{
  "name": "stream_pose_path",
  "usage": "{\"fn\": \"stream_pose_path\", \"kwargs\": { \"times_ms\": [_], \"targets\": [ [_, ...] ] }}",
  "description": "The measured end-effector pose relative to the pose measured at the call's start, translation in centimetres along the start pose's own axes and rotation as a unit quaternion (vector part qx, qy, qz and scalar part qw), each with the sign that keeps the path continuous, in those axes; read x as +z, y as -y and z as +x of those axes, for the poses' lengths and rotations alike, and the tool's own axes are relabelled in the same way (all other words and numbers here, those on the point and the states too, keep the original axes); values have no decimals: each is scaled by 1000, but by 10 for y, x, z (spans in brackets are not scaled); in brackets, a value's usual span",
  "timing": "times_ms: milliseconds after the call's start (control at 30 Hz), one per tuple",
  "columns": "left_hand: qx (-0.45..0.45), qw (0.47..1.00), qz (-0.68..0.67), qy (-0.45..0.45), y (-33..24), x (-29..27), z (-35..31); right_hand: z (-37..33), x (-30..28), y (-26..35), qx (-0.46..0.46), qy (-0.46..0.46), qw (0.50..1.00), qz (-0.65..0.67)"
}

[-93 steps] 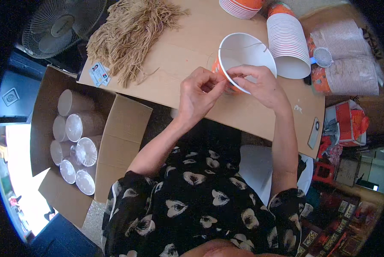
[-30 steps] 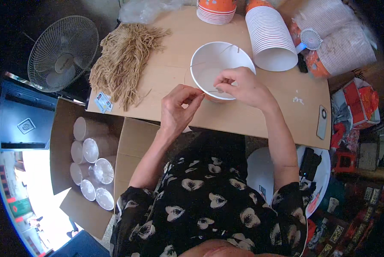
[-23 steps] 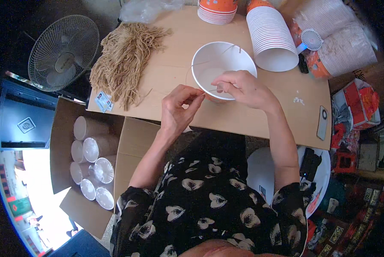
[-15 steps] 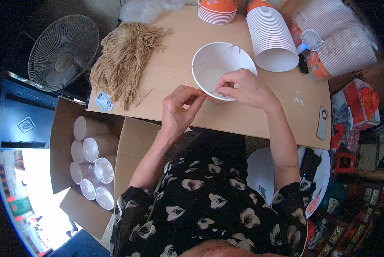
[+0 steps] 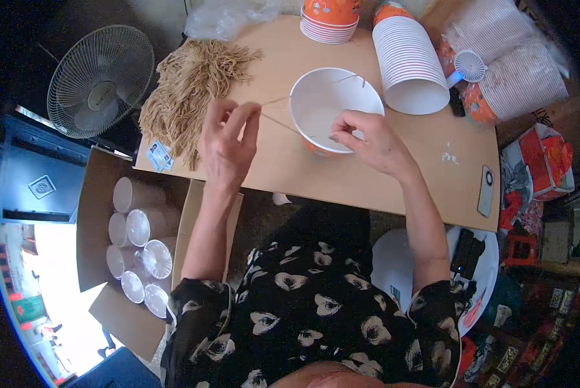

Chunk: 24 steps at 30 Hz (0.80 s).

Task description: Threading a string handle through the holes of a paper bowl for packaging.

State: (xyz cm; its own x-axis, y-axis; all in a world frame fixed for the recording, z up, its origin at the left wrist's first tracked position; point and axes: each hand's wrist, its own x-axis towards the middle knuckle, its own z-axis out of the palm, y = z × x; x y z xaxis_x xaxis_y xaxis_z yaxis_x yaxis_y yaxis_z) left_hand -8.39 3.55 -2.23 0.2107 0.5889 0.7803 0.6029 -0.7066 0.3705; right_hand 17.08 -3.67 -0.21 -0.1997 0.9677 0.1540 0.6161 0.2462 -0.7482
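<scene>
A white-lined paper bucket (image 5: pixel 309 97) with an orange outside stands on the table, mouth tilted toward me. A thin tan twisted paper cord (image 5: pixel 278 122) passes through its left and near wall; another stretch of it lies inside near the far rim. Left of the bucket, my left hand (image 5: pixel 228 142) is closed on this cord and holds it out in a taut, narrow V. Over the bucket's near right rim is my right hand (image 5: pixel 374 142), thumb and forefinger brought together inside the mouth; whatever they pinch is too small to make out.
A heap of tan cords (image 5: pixel 193 90) lies at the left, beside a card (image 5: pixel 158 156). Nested paper buckets (image 5: pixel 409 58) lie at the right, with wrapped stacks (image 5: pixel 509 77) and a small handheld fan (image 5: pixel 469 66) beyond. A carton (image 5: pixel 96 246) of clear-wrapped stacks stands below left, near a fan (image 5: pixel 102 84).
My left hand has moved left and up, away from the bucket's rim, drawing the cord out into a taut V. The right hand stays at the rim, nearly in place.
</scene>
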Motion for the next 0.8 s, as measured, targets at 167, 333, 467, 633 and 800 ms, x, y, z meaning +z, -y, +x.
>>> {"fn": "stream_pose_path", "kwargs": {
  "times_ms": [167,333,467,633,800],
  "targets": [
    [-46,958,-235,157,-28,7,43,4,10,2,-15,7,1000,-6],
    [-88,868,-382,303,-30,39,61,5,15,-2,-53,-17,998,6],
    [-259,747,-469,394,-28,52,70,1,14,-5,-113,-70,991,13],
    [-276,735,-461,414,-22,54,62,4,16,-7,-212,-212,954,25],
    [-252,698,-467,482,-28,46,66,6,20,-7,-140,-283,938,143]
  ]
}}
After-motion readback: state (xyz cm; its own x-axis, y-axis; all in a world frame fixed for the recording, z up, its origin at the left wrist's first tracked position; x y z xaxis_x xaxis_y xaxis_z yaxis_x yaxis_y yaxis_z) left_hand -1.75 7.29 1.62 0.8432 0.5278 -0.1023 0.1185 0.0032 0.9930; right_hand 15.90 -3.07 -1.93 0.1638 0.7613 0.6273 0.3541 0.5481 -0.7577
